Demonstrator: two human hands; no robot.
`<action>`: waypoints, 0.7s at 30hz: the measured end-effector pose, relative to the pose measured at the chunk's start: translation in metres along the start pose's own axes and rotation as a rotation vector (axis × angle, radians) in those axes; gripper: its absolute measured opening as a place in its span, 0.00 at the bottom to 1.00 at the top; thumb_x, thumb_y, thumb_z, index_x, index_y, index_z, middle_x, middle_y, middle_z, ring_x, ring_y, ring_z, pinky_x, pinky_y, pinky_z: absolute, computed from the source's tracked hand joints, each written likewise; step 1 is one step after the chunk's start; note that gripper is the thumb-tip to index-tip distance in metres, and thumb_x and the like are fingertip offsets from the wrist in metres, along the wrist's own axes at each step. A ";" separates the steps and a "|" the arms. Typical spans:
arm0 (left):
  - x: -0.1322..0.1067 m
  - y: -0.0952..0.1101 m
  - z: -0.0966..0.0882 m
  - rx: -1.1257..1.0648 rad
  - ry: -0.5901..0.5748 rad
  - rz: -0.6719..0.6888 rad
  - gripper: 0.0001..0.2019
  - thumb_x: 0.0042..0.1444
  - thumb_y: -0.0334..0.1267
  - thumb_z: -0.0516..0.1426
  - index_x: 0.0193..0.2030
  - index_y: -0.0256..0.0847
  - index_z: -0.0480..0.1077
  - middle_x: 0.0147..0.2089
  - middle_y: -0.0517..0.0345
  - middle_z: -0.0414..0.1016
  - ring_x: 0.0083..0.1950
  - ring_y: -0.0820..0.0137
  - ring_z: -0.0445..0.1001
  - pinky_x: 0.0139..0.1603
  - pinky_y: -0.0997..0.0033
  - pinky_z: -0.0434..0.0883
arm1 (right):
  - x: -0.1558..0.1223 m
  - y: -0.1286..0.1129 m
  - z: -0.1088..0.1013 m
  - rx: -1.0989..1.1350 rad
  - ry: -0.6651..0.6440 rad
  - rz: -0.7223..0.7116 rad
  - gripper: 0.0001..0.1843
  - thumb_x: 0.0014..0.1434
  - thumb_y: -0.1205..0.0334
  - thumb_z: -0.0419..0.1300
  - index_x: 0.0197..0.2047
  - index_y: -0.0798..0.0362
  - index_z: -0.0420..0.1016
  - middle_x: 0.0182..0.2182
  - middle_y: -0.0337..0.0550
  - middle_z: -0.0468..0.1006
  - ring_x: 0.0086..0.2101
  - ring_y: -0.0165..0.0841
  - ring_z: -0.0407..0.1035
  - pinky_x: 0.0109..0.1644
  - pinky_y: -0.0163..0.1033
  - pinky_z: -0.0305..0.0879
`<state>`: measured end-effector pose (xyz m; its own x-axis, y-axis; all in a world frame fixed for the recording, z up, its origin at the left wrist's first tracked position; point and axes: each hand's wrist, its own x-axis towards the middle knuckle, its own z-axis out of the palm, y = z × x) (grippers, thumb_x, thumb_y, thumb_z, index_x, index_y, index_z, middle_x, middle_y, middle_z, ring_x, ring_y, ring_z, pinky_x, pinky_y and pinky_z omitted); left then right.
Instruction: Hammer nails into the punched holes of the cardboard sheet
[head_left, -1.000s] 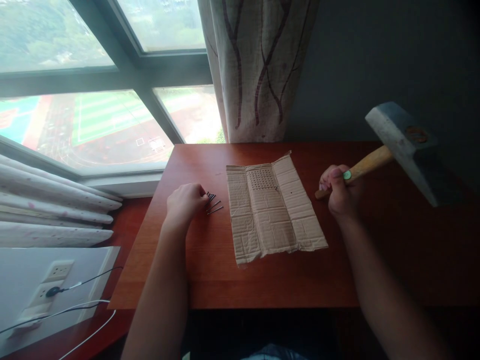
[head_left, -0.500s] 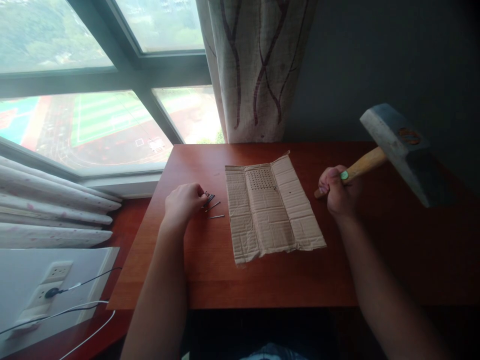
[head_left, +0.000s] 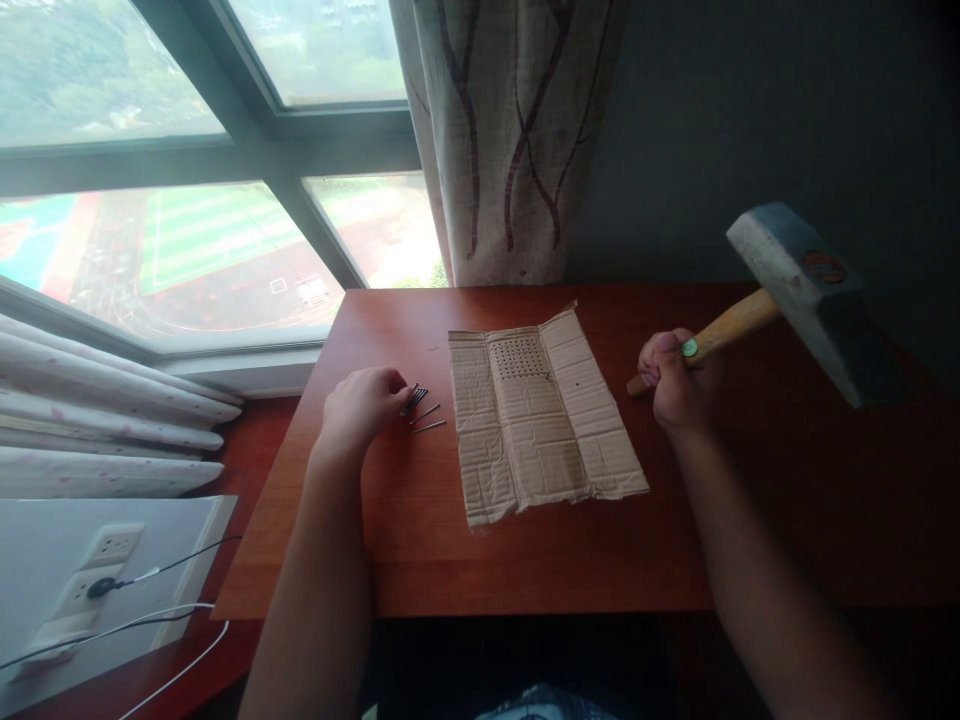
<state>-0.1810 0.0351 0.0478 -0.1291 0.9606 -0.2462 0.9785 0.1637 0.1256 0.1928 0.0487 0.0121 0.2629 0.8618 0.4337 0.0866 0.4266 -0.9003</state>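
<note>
My right hand [head_left: 675,380] is wrapped round the wooden handle of a hammer [head_left: 802,290], holding it raised above the right side of the table, its big metal head up and to the right. Over on the left, my left hand [head_left: 367,400] has its thumb and fingers pinched together at a small pile of nails [head_left: 415,399], seemingly on a nail; the fingertips partly hide it. Two loose nails [head_left: 426,413] lie just beside the pile. Between my hands a creased cardboard sheet [head_left: 540,440] lies flat, with a grid of small dark holes or nail heads near its far edge.
The reddish-brown wooden table [head_left: 420,560] has its front edge close to my body. A window [head_left: 225,240] and a patterned curtain [head_left: 510,140] stand behind it. At the lower left are a wall socket [head_left: 112,545] with a plug and cables.
One loose nail beside the pile has turned slightly. My left hand has shifted a little to the left at the pile; my right hand still holds the hammer in nearly the same place.
</note>
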 end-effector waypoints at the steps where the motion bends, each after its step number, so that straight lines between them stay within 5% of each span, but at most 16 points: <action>1: -0.003 0.001 -0.002 0.013 0.019 0.022 0.15 0.60 0.49 0.52 0.36 0.46 0.79 0.42 0.52 0.83 0.41 0.58 0.77 0.33 0.65 0.61 | 0.000 0.001 0.000 0.012 0.001 -0.006 0.30 0.63 0.42 0.63 0.20 0.49 0.58 0.16 0.33 0.57 0.17 0.26 0.52 0.18 0.35 0.48; 8: -0.027 0.025 -0.001 0.122 -0.116 0.244 0.10 0.59 0.45 0.56 0.37 0.48 0.78 0.41 0.55 0.83 0.37 0.60 0.77 0.31 0.66 0.59 | 0.003 0.007 -0.002 0.050 0.019 -0.032 0.29 0.63 0.43 0.65 0.21 0.49 0.57 0.15 0.31 0.57 0.16 0.24 0.52 0.17 0.33 0.46; 21: -0.023 0.029 0.012 0.181 -0.099 0.285 0.10 0.60 0.38 0.55 0.33 0.46 0.78 0.40 0.51 0.82 0.37 0.59 0.78 0.30 0.67 0.57 | 0.002 0.007 -0.002 0.006 0.016 -0.036 0.30 0.62 0.42 0.65 0.20 0.49 0.57 0.15 0.32 0.57 0.16 0.25 0.52 0.17 0.34 0.46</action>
<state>-0.1481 0.0147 0.0455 0.1605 0.9341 -0.3190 0.9868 -0.1586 0.0321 0.1962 0.0533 0.0063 0.2751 0.8416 0.4648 0.0901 0.4587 -0.8840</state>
